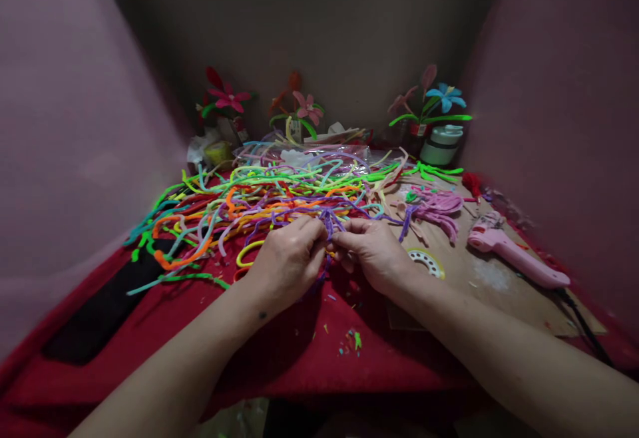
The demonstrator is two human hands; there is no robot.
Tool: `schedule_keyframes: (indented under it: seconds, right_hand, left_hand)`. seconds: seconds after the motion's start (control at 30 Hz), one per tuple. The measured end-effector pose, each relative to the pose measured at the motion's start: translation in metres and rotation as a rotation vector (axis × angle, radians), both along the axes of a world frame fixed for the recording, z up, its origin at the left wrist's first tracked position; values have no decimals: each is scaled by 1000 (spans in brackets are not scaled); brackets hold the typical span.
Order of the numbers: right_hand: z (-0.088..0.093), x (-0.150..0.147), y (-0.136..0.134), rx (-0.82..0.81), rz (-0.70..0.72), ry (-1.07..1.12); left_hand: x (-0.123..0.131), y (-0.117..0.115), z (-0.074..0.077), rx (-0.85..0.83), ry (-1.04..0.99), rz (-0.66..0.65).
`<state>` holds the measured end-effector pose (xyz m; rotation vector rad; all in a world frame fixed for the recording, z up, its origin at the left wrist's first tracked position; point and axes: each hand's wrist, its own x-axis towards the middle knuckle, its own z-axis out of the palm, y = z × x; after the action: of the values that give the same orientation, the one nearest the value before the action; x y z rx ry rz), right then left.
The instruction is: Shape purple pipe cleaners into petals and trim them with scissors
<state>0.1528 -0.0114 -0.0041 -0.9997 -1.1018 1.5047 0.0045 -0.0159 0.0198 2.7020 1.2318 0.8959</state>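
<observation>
Left hand (287, 259) and right hand (375, 253) meet mid surface (299, 351), fingers clamped on purple pipe cleaner (328, 223); probably best pinching close together, keeping bends tight

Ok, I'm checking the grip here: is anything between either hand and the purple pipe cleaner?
Nothing visible does. The left hand and the right hand both pinch the purple pipe cleaner directly. The heap of coloured pipe cleaners lies just behind it, not between.

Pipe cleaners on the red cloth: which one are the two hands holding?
The purple pipe cleaner, pinched between the left hand and the right hand. The green, orange and yellow ones lie loose in the pile behind the hands.
</observation>
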Motion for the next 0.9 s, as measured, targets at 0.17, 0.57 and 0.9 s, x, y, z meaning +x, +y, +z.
schedule_keyframes:
  seconds: [0.17,0.57,0.9]
  right_hand:
    - [3,0,-7,55,-39,-188]
    - [-1,-2,-11,235,-34,-250]
    - [1,-2,-6,9,62,46]
  left_hand:
    - [3,-4,-1,8,79,62]
    - [7,-9,-4,-6,303,123]
    - [1,-2,-6,27,-15,-24]
